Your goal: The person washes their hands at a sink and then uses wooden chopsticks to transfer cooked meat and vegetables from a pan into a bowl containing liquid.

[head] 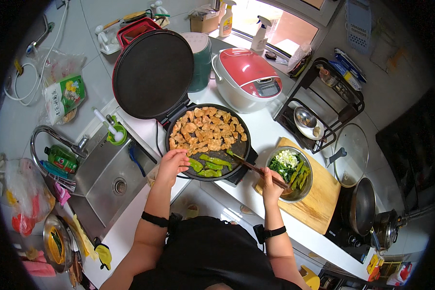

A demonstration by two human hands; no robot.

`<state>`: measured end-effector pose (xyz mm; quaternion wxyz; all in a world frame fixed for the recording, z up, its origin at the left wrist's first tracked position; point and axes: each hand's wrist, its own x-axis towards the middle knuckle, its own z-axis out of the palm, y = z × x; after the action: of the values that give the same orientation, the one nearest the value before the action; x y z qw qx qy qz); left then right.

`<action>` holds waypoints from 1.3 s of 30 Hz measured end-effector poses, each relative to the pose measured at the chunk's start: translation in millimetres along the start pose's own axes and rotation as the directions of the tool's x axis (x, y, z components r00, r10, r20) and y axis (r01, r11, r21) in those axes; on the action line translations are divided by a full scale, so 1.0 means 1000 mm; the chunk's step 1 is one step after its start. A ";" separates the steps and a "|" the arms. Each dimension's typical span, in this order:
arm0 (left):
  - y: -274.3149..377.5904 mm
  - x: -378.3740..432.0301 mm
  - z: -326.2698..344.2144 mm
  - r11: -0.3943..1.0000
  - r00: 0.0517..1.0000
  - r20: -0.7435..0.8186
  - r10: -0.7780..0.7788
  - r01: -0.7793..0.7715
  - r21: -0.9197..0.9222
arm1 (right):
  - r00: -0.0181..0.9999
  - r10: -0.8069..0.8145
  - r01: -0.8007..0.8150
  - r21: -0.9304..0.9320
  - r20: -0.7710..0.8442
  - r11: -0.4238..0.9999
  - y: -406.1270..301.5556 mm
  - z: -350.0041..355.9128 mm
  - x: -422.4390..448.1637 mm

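My right hand point(273, 185) grips dark wooden chopsticks point(253, 168). Their tips reach over the right part of an electric griddle point(241, 146), at a green piece point(232, 153) that looks like pepper. My left hand point(173, 165) is at the griddle's lower left rim, fingers slightly apart, by the end of a flattened green pepper point(195, 165); whether they touch is unclear. Several more green peppers point(215, 160) lie alongside. Browned meat pieces point(203, 127) cover the upper griddle. A steel bowl point(310, 167) holds chopped greens point(275, 165), pale chopped bits point(288, 159) and green peppers point(301, 178).
The griddle's raised lid point(154, 74) leans back at upper left. A rice cooker point(244, 78) stands behind. Under the bowl is a wooden cutting board point(317, 210). To the left is a sink point(98, 195); at right are a rack point(326, 98), glass lid point(351, 156) and wok point(362, 206).
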<state>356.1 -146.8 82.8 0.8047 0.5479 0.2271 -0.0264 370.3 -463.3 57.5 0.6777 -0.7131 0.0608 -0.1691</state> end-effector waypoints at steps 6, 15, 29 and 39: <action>0.001 0.003 0.004 1.000 1.000 0.016 0.015 -0.015 0.019 | 0.935 -0.271 0.315 -0.184 0.227 0.931 -0.023 -0.003 -0.013; -0.001 0.002 -0.007 1.000 1.000 -0.021 0.006 -0.006 0.015 | 0.683 -0.469 0.650 -0.173 0.559 0.740 -0.042 0.003 -0.018; 0.008 0.004 -0.019 1.000 0.999 -0.039 0.009 -0.009 0.002 | 0.980 0.152 -0.176 0.202 0.128 0.963 -0.006 0.011 0.006; -0.001 0.021 0.021 0.999 0.995 0.098 -0.020 0.016 0.044 | 0.961 0.264 -0.205 0.424 -0.084 0.882 -0.021 -0.046 -0.001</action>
<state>382.3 -161.6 80.2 0.8025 0.5613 0.1915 -0.0655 351.3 -505.2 79.3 0.8218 -0.5283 0.1571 -0.1441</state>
